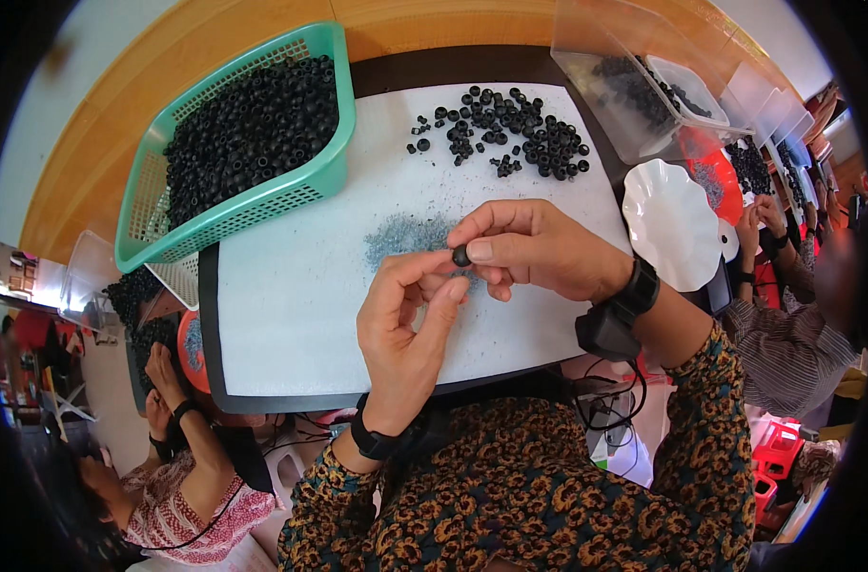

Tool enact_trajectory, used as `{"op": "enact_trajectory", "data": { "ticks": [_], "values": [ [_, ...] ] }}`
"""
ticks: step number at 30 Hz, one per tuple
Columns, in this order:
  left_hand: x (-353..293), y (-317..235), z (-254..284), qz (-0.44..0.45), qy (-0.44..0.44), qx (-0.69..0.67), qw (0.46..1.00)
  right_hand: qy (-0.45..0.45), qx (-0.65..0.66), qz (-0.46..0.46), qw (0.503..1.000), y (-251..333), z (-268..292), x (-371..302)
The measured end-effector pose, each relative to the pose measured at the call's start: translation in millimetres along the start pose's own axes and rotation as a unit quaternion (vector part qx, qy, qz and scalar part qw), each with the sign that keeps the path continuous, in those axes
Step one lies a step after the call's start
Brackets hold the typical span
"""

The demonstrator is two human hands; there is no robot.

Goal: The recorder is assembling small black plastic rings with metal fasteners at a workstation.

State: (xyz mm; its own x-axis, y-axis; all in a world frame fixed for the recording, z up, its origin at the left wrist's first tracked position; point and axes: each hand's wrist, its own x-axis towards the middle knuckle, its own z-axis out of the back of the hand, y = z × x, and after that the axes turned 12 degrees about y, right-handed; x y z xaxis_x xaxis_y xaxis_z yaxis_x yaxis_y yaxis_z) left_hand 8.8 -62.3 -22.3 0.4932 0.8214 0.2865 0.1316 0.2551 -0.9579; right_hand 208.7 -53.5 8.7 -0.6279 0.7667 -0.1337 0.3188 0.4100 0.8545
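scalloped white dish (671, 224), right | striped-shirted co-worker (796, 357), far right | pink-patterned co-worker (200, 510), lower left | likely red stools (780, 450), lower right

black bead (460, 255): partly behind fingers (482, 251) | blue bits (396, 236): too small to tell

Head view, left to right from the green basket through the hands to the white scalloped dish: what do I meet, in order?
Green basket → left hand → held black bead → right hand → white scalloped dish.
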Motion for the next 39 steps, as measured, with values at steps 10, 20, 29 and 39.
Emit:
{"op": "enact_trajectory", "data": {
  "ticks": [10,20,29,39],
  "values": [
    [-1,2,-2,-0.004,0.001,0.002,1.000,-0.049,-0.066,0.075,0.994,-15,-11,-7],
    [2,-3,-1,-0.050,0.017,0.056,0.997,-0.069,-0.080,0.066,0.992,-11,-19,-15],
    [7,-8,2,-0.056,0.023,0.126,0.990,-0.109,-0.149,0.097,0.978,-8,-23,-22],
    [11,-7,-1,-0.074,0.029,0.148,0.986,-0.113,-0.166,0.113,0.973,-14,-26,-25]
  ]
}}
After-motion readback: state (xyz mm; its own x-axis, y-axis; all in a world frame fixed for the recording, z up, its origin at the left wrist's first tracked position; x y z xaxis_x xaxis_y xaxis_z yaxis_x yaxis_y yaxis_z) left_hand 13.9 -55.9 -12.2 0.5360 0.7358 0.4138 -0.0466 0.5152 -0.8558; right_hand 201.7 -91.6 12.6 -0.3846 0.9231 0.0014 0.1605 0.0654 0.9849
